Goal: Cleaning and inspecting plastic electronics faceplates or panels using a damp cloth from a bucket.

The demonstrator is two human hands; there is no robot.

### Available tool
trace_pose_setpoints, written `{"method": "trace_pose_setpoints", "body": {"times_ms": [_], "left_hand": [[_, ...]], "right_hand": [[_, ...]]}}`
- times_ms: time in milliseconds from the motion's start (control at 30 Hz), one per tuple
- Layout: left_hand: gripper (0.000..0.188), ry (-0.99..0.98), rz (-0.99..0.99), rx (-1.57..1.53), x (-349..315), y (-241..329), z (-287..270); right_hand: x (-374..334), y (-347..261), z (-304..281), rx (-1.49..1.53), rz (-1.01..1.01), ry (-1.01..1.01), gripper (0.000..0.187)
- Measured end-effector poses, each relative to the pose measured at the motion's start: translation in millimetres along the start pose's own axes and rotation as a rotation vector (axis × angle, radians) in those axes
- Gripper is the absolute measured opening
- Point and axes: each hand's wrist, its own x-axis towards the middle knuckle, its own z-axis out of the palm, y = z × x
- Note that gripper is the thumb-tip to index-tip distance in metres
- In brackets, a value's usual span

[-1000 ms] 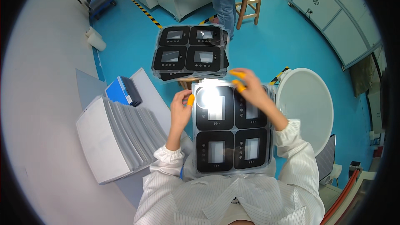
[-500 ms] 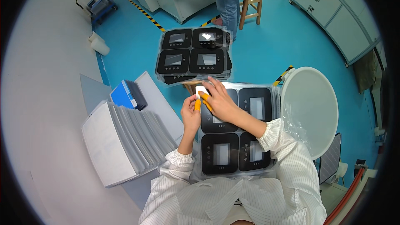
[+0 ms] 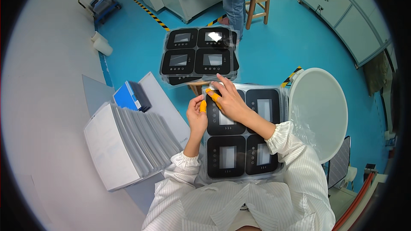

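A stack of clear-edged sheets printed with black panels (image 3: 226, 157) lies in front of me, each panel with a pale window and small round marks. My left hand (image 3: 197, 117) is at its far left corner, thumb and index finger drawn close together; what lies between them, if anything, is hidden. My right hand (image 3: 231, 102) reaches across that same corner, fingers stretched out over the top sheet. Yellow finger covers (image 3: 213, 95) show on both hands. Only a trace of something white shows beneath the right fingers.
A second stack of black panel sheets (image 3: 195, 55) sits beyond mine on a wooden support. At left are piled white-covered sheets (image 3: 112, 152) and a blue box (image 3: 127, 97). A round white tub (image 3: 321, 115) stands at right. Another person (image 3: 234, 6) stands near a wooden stool (image 3: 259, 2).
My right hand has shifted slightly up and right over the corner. The small white piece seen between my hands before is now mostly hidden. My left hand has barely moved.
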Motion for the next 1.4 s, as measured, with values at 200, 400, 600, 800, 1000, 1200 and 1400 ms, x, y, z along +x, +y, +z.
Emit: {"method": "trace_pose_setpoints", "body": {"times_ms": [200,400,600,800,1000,1200,1400], "left_hand": [[0.032,0.016,0.030,0.050,-2.5,8.3,5.9],[0.031,-0.029,-0.002,0.058,-2.0,19.3,0.4],[0.032,0.019,0.161,0.055,11.3,30.5,-12.6],[0.021,-0.227,0.019,0.154,22.8,53.1,5.5],[0.023,-0.138,-0.351,-0.410,27.2,58.1,20.8],[0.029,0.317,-0.059,-0.471,127.5,70.8,-101.7],[0.025,0.469,-0.093,-0.764,195.8,76.5,-179.4]], "right_hand": [[13.7,6.0,6.6,0.126,0.003,0.226,0.026],[17.5,3.4,6.4,0.203,-0.031,0.200,0.016],[-14.9,-7.2,-13.3,0.278,-0.086,0.133,0.018],[-15.9,-20.1,-29.7,0.282,-0.075,0.170,0.023],[-27.2,-31.8,-67.4,0.562,-0.035,0.022,0.013],[-115.5,26.2,-136.6,0.835,0.277,0.026,0.028],[-344.6,245.0,-231.7,1.021,0.751,1.202,0.023]]}}
